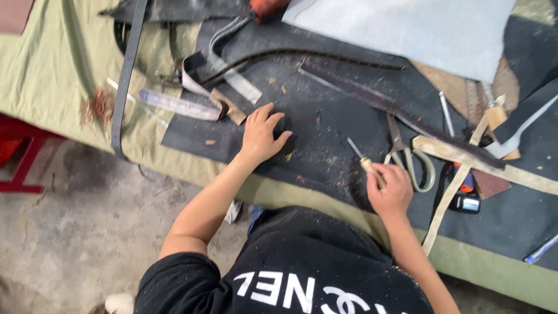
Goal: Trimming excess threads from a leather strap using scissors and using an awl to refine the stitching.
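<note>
My left hand (260, 136) lies flat, fingers spread, on a black sheet of leather-like material (325, 125) dusted with scraps and crumbs. My right hand (388, 189) is closed around the pale wooden handle of a thin-bladed metal knife (361, 157), whose tip points up and left onto the same sheet. A pair of scissors (414, 164) with pale handles lies just right of my right hand. A long dark strap (372, 96) runs diagonally across the sheet above both hands.
The table is covered with olive-green cloth (58, 64). On it lie a clear ruler (174, 104), a black strap (125, 75), tan strips (465, 154), an orange and black cutter (466, 192) and a grey sheet (418, 29). A red frame (23, 168) stands on the concrete floor at left.
</note>
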